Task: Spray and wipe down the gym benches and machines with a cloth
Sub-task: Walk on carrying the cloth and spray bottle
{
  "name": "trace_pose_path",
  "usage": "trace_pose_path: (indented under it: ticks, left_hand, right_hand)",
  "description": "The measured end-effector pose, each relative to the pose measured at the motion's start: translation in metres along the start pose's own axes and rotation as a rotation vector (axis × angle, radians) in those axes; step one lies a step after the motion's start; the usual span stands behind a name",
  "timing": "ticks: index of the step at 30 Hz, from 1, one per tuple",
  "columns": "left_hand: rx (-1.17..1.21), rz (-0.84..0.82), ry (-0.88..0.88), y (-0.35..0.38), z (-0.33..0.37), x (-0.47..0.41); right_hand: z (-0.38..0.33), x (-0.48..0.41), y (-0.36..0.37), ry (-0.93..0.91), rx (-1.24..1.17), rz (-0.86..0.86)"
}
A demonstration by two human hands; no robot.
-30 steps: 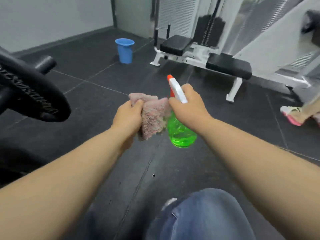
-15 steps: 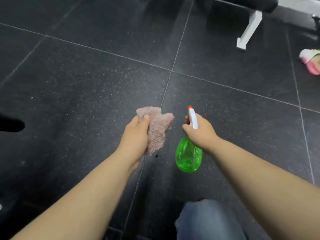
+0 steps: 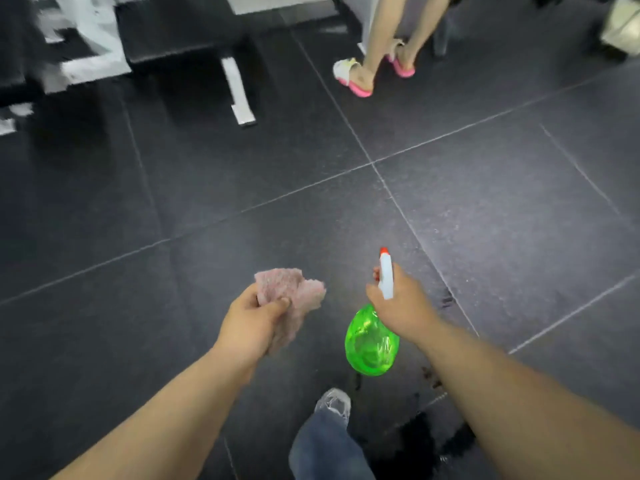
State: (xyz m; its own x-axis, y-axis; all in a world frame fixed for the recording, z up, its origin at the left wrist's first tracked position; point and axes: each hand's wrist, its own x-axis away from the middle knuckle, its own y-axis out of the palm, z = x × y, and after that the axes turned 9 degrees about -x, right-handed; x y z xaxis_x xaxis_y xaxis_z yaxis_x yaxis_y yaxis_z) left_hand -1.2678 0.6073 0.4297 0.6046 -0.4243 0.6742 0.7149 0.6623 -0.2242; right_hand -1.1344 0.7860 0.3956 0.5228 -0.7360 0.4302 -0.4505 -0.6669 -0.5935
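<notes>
One cloth (image 3: 298,289), one bottle (image 3: 372,341), two hands, nothing fancy. Left hand (image 3: 251,323) grips the cloth, which is bunched up, pinkish and fuzzy, just left of the bottle and not touching it. Right hand (image 3: 403,306) is wrapped round the bottle's white trigger head. The body's clear green and hangs down, with an orange nozzle tip. One blurry bench (image 3: 183,39) sits well beyond the bottle, plus two slippers (image 3: 353,81) on the floor (image 3: 485,202).

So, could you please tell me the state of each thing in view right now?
Cloth, bunched up in the grip of the left hand.
Spray bottle, held by its neck in the grip of the right hand, nozzle pointing forward.
Bench, blurred, untouched, ahead to the left.
Floor, dark patches by the person's shoe, possibly wet.
</notes>
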Motion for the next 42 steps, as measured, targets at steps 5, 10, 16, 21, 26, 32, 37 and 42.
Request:
trace_pose_path:
  ticks: [5,10,16,21,26,32,37,42]
  left_hand:
    - [-0.194,-0.214,0.092,0.121,0.120,-0.021]
    - [-0.368,-0.411,0.192,0.222,0.209,-0.039]
    - [-0.530,-0.796,0.354,0.345,0.314,-0.046]
    - [-0.744,-0.966,0.401,0.453,0.359,-0.021]
    - [-0.975,-1.088,0.489,0.594,0.362,0.028]
    - [-1.143,-1.249,0.560,0.756,0.372,0.093]
    - [-1.253,-1.356,0.558,0.863,0.384,0.140]
    - [-1.349,-1.569,0.675,1.012,0.391,0.202]
  right_hand:
    - [0.037,-0.017,-0.143,0.147,-0.055,0.226]
    - [0.073,-0.021,-0.249,0.306,-0.101,0.429]
    - [0.095,-0.028,-0.350,0.415,-0.186,0.736]
    - [0.127,-0.011,-0.408,0.555,-0.297,0.929]
    - [0.214,0.013,-0.478,0.700,-0.397,0.992]
    - [0.311,0.059,-0.576,0.869,-0.506,1.168]
    - [0.368,0.092,-0.645,0.979,-0.483,1.146]
    - [0.435,0.130,-0.724,1.120,-0.520,1.277]
